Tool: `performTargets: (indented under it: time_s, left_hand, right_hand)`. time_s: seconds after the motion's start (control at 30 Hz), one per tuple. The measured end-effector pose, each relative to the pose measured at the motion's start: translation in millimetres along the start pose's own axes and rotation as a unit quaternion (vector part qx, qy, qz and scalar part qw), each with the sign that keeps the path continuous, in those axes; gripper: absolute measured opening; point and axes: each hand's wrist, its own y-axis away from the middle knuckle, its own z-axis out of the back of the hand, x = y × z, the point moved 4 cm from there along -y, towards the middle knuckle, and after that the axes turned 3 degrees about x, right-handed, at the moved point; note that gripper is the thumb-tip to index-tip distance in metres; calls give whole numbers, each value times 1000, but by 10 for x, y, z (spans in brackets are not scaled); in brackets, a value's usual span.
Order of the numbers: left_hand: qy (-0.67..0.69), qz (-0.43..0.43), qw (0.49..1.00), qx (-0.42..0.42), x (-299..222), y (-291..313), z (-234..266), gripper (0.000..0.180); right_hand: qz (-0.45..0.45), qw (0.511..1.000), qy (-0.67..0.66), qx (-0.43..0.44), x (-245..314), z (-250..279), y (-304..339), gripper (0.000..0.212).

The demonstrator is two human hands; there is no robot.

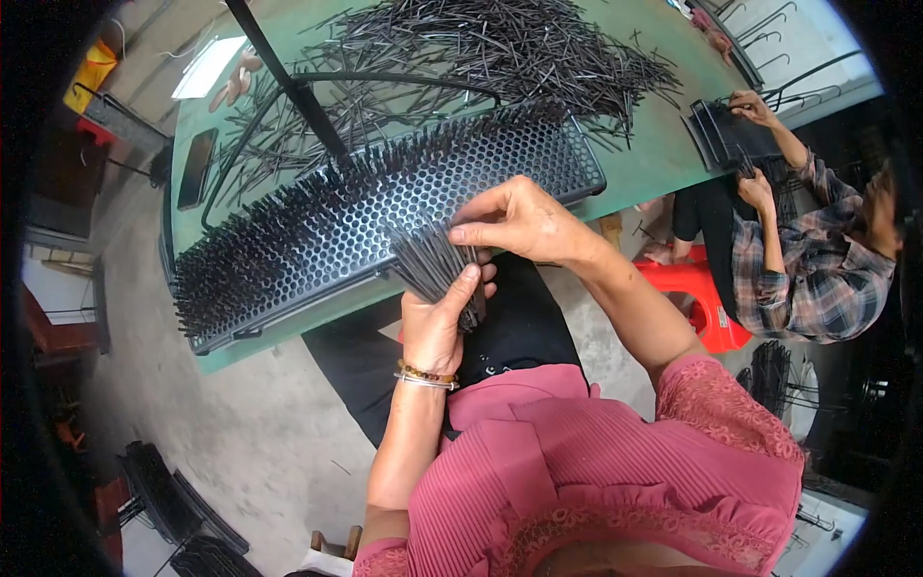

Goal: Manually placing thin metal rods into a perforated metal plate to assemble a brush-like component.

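Here, at the far left, a yellow item (94,77) shows near the rim of the view, too blurred to make out. Next comes a green table (630,183), with a dark, flat, phone-like slab (197,168) lying near its left end. A long black perforated panel (394,207) sits along the table's near edge, slanting up toward the right. Short dark bristles (226,274) stand densely at its left end and run in a band along its far side, while round holes show bare across the middle and right. A black post (308,115) rises at a tilt just behind the band.

The left hand (440,317), with a beaded bracelet (428,372) and a pale bangle at the wrist, is closed around a bundle of thin dark strips (423,258). The bundle fans out at its upper end, in front of the panel's near edge. To its right, the right hand (527,223) is narrowed, thumb and fingertips touching the bundle's upper right side; whether a single strip is pinched there I cannot tell. Behind, a heap of loose strips (538,58) spreads over the table. Farther right, a co-worker in a plaid shirt (803,269) handles a dark panel beside a red stool (716,308).
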Motion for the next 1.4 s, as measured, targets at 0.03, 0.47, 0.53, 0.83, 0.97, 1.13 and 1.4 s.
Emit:
performTargets:
  time_s: [0.03,0.47,0.53,0.83,0.97,1.13,1.4]
  left_hand:
    - [5,15,1000,-2,17,-8,6,27]
    - [3,58,998,6,85,-80,-41,26]
    - [2,52,999,-1,77,-62,-27,25]
    - [-16,76,997,-10,88,-62,32,23]
    - [-35,73,997,-4,65,-51,9,24]
    - [-56,78,995,-2,82,-59,53,25]
    - [-12,37,999,14,14,-37,3,24]
  right_hand:
    - [-10,1000,-14,-8,-32,29,-6,23]
    - [202,925,56,-316,139,687,-364,19]
    - [231,905,134,-332,184,655,-377,18]
    - [281,873,215,-334,238,562,-376,16]
    - [321,848,310,-284,153,437,-381,14]
    - [303,855,308,-285,105,399,-397,13]
    - [116,964,130,-201,98,340,-185,15]
